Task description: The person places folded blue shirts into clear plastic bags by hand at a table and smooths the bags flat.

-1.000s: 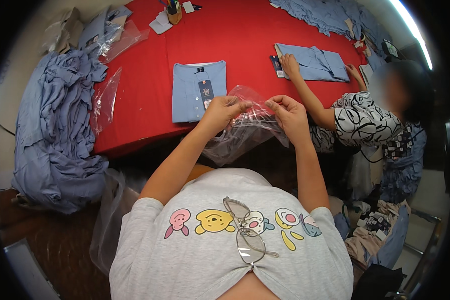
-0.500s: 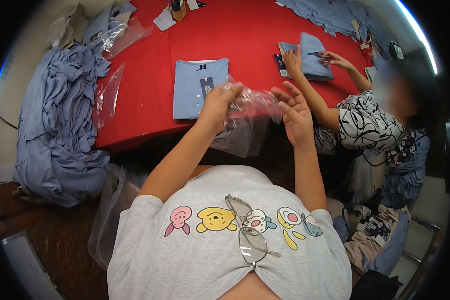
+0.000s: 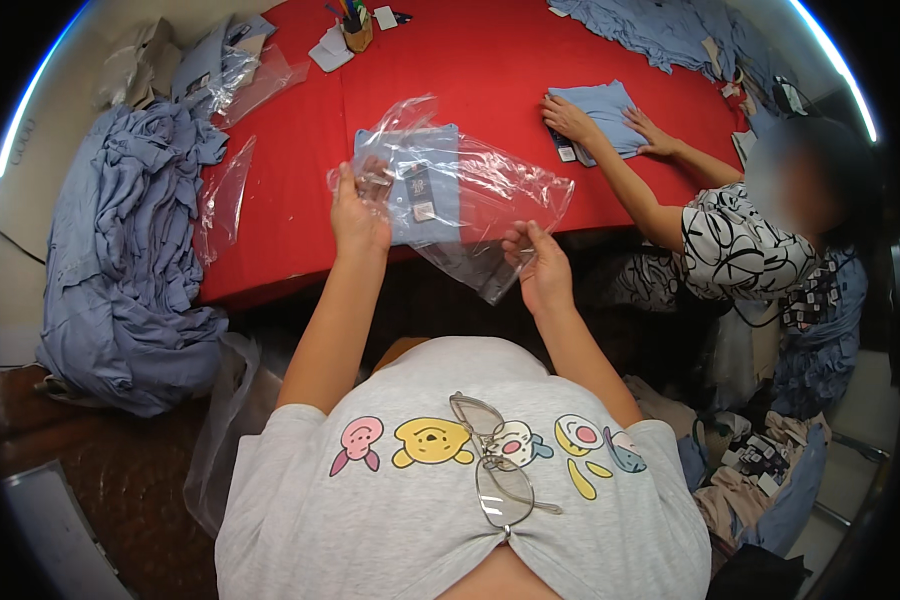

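A clear plastic bag (image 3: pixel 515 190) is spread out between my two hands, over the near part of the table. My left hand (image 3: pixel 362 222) grips its left side, with the fingers partly behind the film. At its lower right edge, my right hand (image 3: pixel 542 265) pinches the film between curled fingers. Beneath the bag lies a neatly folded light blue shirt (image 3: pixel 442 146), seen through the plastic. A dark hang tag (image 3: pixel 417 182) with a small white label rests on the shirt's front.
A red-covered table (image 3: pixel 300 220) fills the far side. Blue garments (image 3: pixel 120 240) are heaped at the left. On the right, a co-worker's hands press a folded blue shirt (image 3: pixel 595 105). A pen holder (image 3: pixel 357 35) stands at the back, and a loose plastic bag (image 3: pixel 225 200) lies left.
The bunched bag has been spread out between my hands. My left hand moved left, my right hand left and down. The co-worker's shirt, raised before, now lies flat under their hands.
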Demonstrator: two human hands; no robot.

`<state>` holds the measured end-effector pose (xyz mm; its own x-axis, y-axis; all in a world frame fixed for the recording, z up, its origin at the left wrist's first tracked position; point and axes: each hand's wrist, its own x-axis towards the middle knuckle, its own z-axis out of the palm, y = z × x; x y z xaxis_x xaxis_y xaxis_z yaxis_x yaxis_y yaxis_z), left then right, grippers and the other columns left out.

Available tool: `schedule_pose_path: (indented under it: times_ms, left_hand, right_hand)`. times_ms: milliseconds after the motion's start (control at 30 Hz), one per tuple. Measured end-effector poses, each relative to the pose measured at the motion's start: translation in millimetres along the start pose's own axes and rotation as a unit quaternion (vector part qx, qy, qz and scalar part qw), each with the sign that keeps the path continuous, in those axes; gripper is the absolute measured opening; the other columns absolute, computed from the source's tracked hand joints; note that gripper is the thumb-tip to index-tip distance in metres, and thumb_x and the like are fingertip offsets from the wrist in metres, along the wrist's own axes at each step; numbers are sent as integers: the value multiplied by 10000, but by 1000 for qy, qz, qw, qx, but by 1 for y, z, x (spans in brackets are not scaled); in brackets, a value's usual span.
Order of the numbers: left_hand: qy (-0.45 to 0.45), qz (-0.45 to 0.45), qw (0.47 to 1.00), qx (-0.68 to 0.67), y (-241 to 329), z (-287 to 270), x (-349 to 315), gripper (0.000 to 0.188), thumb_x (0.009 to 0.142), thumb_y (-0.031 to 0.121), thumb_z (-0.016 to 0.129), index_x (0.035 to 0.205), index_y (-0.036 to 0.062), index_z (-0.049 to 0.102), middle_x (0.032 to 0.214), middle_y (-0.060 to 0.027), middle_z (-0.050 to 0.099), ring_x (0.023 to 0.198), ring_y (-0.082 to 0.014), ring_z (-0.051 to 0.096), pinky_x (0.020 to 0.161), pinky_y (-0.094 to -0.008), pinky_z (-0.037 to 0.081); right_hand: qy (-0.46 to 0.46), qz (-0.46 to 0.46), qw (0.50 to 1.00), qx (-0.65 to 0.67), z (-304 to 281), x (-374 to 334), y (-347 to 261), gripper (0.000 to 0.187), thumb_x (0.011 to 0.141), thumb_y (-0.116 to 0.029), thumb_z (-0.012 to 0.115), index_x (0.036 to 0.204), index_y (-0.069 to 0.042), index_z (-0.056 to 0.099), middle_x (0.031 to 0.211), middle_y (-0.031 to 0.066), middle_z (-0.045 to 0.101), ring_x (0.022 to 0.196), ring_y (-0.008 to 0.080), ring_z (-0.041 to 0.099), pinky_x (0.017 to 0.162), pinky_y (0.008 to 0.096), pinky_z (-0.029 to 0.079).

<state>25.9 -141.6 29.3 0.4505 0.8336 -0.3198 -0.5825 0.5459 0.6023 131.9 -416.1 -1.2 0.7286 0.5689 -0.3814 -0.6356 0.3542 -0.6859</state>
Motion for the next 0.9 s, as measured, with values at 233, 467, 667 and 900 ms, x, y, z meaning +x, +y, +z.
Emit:
schedule_pose_path:
  times_ms: [233, 467, 667, 900]
  left_hand:
    - [47, 173, 886, 427, 8, -125, -71, 318, 996, 40, 767, 1271, 22, 609, 1351, -111, 658, 1276, -223, 620, 1107, -365, 492]
    - [-536, 145, 647, 523, 20, 12, -188, 670, 797, 336, 945, 1290, 54, 591, 1371, -170, 584, 1287, -378, 594, 1105, -465, 496]
    - [-476, 69, 538, 692, 0, -1, -172, 637, 809, 292, 902, 1265, 40, 535, 1250, -177, 582, 1208, -403, 632, 1014, -522, 526]
    - [-583, -72, 417, 694, -48, -88, -125, 335, 919, 241, 767, 1179, 31, 776, 1415, -190, 682, 1265, -376, 675, 1034, -491, 549]
  right_hand:
    - [-29, 25, 990, -138, 12, -38, -38, 253, 1094, -278, 694, 1074, -30, 738, 878, 89, 779, 709, 158, 747, 633, 292, 605]
    - [28, 53, 986, -156, 14, -40, 4, 224, 1090, -235, 643, 1043, -17, 663, 872, 150, 753, 665, 190, 722, 643, 347, 629]
    - [74, 200, 974, -71, 4, -56, 9, 201, 1048, -233, 592, 1016, -38, 624, 886, 172, 731, 699, 247, 729, 745, 496, 660]
    - [71, 213, 946, -235, -50, -85, 19, 234, 997, -226, 695, 1102, -36, 610, 1209, 288, 712, 813, 301, 744, 834, 509, 639]
